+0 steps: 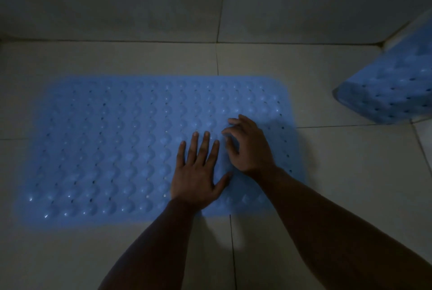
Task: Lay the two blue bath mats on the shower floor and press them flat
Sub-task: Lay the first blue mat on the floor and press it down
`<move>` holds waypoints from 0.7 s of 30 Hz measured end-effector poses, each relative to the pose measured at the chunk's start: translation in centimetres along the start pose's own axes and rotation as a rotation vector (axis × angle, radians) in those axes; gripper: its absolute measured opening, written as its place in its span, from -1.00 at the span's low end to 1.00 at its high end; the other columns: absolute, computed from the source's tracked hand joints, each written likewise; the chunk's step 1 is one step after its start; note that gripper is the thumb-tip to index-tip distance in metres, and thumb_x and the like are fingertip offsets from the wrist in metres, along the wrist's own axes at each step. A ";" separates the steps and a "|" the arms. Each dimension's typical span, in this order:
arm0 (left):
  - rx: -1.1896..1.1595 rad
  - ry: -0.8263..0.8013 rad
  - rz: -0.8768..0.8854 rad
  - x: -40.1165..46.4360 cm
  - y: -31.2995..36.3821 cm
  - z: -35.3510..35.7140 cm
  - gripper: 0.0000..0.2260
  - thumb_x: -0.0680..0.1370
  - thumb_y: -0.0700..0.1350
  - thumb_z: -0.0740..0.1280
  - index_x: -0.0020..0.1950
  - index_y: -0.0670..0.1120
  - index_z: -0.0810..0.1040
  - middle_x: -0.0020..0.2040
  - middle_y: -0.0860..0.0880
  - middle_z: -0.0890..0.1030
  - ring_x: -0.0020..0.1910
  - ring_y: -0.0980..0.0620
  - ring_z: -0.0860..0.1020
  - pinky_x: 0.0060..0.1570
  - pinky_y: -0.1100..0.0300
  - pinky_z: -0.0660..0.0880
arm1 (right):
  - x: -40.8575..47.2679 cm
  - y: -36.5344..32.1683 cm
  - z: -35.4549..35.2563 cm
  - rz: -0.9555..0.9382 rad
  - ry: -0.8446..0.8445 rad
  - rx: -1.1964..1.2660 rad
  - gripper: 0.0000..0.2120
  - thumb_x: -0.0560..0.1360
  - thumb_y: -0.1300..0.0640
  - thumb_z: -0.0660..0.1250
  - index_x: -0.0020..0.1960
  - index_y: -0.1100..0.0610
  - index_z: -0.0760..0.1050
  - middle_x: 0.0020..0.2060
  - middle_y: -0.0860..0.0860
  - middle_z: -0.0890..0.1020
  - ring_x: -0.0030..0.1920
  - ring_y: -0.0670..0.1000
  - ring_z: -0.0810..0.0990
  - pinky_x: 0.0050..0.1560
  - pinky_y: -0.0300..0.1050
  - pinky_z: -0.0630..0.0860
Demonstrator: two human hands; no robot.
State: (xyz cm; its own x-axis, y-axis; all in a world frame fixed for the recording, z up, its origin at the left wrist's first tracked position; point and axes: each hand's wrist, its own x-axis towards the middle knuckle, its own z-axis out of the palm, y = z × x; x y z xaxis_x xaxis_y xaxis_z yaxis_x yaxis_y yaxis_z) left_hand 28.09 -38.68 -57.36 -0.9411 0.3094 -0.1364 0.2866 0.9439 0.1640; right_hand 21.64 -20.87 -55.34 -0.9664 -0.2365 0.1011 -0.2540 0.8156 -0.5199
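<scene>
Pretty dim lighting here, but the first blue bath mat is clearly down on the tiled shower floor, spread out lengthwise from left to right with its bubbly, hole-dotted surface facing up. It looks like it's lying flat across several of the big pale tiles, with its far edge near the wall but not touching it.

Both hands are on the right half of that mat. The left hand is spread flat, fingers straight and slightly fanned, palm down and pressing on the mat close to its near edge. The right hand sits just beside it, a bit further in, with its fingers bent and the fingertips touching the mat surface; it isn't gripping anything as far as I can see, more like a loose claw resting on the bumps. Both bare forearms come in from the bottom of the view.

The second blue bath mat is off at the right edge, well apart from the first one. It's propped up at a slant in the corner, lower end on the floor, partly cut off by the frame.
</scene>
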 end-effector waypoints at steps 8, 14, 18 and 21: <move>-0.287 -0.171 -0.066 1.8 -3.1 -6.9 -0.29 0.55 0.38 -0.14 0.59 0.08 0.28 0.57 -0.14 0.34 0.57 -0.13 0.26 0.52 -0.05 0.20 | 3.2 -3.3 -4.3 0.214 -0.118 -0.006 -0.68 0.50 -0.08 0.16 0.09 0.01 0.60 0.10 0.03 0.63 0.19 0.16 0.54 0.21 0.13 0.50; -0.202 0.179 -0.168 0.0 -11.5 -9.6 -0.48 0.62 0.17 0.04 0.40 -0.05 0.55 0.26 -0.12 0.66 0.40 -0.18 0.50 0.30 -0.12 0.45 | 4.2 -9.7 0.0 0.217 -0.242 -0.022 -0.61 0.60 -0.01 0.24 0.40 0.06 0.49 0.39 0.11 0.50 0.46 0.14 0.39 0.48 0.01 0.32; -0.190 0.219 -0.201 -1.6 -13.5 -8.1 -0.51 0.63 0.13 0.06 0.38 -0.06 0.57 0.27 -0.08 0.65 0.43 -0.18 0.45 0.31 -0.14 0.43 | -0.4 -13.5 6.7 0.027 -0.254 -0.192 -0.37 0.61 -0.14 0.11 0.59 0.15 0.21 0.60 0.24 0.12 0.62 0.25 -0.03 0.58 0.24 0.05; -0.158 0.244 -0.200 -2.6 -13.7 -6.8 -0.55 0.64 0.10 0.09 0.38 -0.07 0.56 0.30 -0.09 0.62 0.45 -0.17 0.42 0.30 -0.12 0.42 | -3.1 -13.9 9.6 0.010 -0.273 -0.310 -0.21 0.58 -0.28 0.01 0.63 0.20 0.06 0.62 0.25 -0.02 0.63 0.25 -0.13 0.57 0.29 -0.03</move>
State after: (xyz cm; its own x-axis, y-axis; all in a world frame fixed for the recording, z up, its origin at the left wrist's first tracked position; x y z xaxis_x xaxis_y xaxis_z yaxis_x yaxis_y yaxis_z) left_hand 25.40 -53.24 -52.57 -0.9964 0.0660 0.0529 0.0792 0.9475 0.3097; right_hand 28.52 -36.51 -56.56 -0.9333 -0.3248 -0.1534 -0.2849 0.9293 -0.2349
